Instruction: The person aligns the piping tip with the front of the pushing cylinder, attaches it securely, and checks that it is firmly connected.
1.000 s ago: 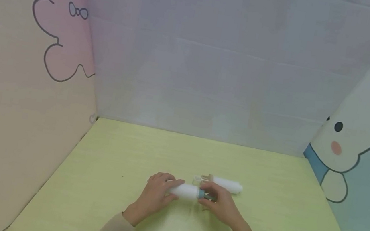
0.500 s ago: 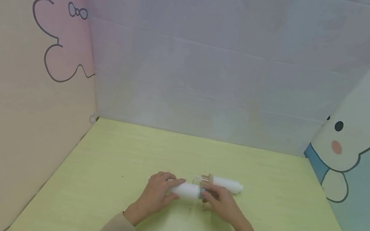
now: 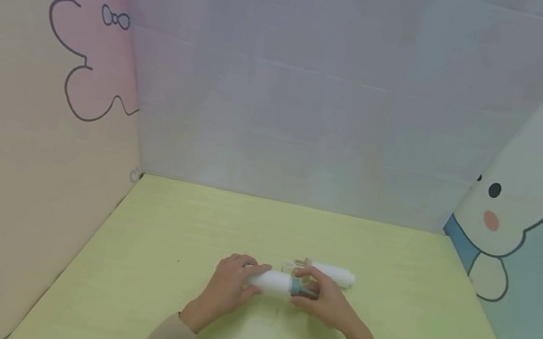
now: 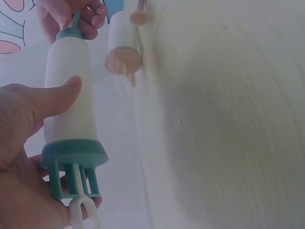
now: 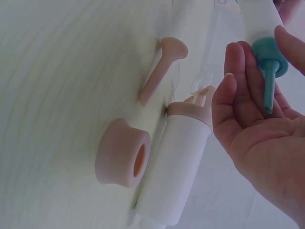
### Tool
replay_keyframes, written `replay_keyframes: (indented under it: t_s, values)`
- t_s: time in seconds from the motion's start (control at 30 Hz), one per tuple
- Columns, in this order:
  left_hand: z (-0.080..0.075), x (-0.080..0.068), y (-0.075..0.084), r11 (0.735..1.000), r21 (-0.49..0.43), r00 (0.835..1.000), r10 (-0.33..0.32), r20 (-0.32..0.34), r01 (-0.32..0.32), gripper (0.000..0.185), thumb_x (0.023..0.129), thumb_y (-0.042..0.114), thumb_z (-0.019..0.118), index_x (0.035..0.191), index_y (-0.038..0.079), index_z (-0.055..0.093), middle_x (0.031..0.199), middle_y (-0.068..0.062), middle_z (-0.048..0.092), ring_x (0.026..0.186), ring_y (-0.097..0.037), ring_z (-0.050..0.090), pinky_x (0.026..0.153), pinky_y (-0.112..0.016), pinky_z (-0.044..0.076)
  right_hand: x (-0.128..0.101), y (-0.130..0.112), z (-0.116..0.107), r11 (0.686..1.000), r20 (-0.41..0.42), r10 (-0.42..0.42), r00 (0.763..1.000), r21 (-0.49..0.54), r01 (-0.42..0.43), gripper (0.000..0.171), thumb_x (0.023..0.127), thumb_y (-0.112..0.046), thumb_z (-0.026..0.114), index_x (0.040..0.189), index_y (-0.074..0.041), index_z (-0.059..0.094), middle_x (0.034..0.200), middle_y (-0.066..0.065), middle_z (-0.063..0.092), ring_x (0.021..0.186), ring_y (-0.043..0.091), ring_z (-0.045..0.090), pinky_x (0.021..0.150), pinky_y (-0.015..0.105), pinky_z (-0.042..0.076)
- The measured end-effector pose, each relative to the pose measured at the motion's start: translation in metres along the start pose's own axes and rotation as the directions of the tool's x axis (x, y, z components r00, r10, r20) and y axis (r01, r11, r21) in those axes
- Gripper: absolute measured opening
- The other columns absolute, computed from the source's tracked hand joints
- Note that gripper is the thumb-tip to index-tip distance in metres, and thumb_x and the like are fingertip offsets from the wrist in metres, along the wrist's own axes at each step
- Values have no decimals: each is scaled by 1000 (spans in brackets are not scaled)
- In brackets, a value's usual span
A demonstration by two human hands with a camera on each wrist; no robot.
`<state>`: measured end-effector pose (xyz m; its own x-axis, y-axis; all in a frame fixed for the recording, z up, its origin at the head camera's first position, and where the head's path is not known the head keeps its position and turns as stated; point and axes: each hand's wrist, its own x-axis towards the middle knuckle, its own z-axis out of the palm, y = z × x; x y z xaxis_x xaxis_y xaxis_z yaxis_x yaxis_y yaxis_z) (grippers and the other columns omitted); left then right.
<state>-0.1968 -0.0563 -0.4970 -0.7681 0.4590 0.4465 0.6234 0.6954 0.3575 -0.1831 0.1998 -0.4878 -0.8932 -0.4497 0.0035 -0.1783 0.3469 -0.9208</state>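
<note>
My left hand (image 3: 229,282) grips a white syringe-like tube (image 4: 70,95), lying level with its thumb across the barrel. One end carries a teal collar with prongs (image 4: 74,152) and a white forked rod (image 4: 82,205); the hand covers most of this end in the head view. At the other end is a teal cap (image 5: 268,50) with a thin nozzle (image 5: 269,86). My right hand (image 3: 327,301) is around this cap, fingers extended, thumb and fingertips spread on either side of it and the nozzle pointing towards the palm.
Behind the right hand lies a similar white tube (image 3: 335,274) with a peach collar (image 5: 190,110). A loose peach ring-shaped cap (image 5: 121,155) and a peach nozzle piece (image 5: 164,67) lie on the yellow table (image 3: 188,221) beside it. Printed walls (image 3: 512,231) enclose the table.
My right fingers first surrounded the teal cap, then closed in over it half a second ago, and now have spread again, showing cap and nozzle. My left hand keeps its grip in place.
</note>
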Motion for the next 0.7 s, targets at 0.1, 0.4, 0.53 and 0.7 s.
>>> replay_keyframes:
  t_s: [0.1,0.4,0.53,0.7]
  values:
    - [0,0,-2,1000,-1,1000,15,-11,-15,46,71,30,80,115,25,67,102,2,64,97,-22,56,80,-42,44,0,2,1,999,10,-1,1000,42,1,43,86,-17,68,121,-3,48,109,23,63,92,25,65,69,31,54]
    - [3,2,-4,1000,-1,1000,20,-15,-20,47,70,29,80,115,25,67,102,2,63,97,-21,56,81,-44,43,3,11,1,1000,-10,14,1000,11,-14,36,91,-21,61,119,1,55,117,22,58,101,33,62,77,38,54]
    - [2,3,-4,1000,-8,1000,21,-2,-21,47,72,28,80,116,26,67,103,2,63,98,-21,56,83,-44,43,2,0,0,998,-10,12,1000,-63,-13,28,95,-20,54,112,2,60,104,18,64,89,36,63,76,42,53]
    - [2,4,-4,998,11,998,58,-29,-57,47,70,29,81,115,25,67,102,2,63,97,-22,56,82,-45,43,-4,-26,-1,994,19,45,999,-101,-42,28,99,-17,47,103,5,63,97,21,65,84,35,64,73,47,53]
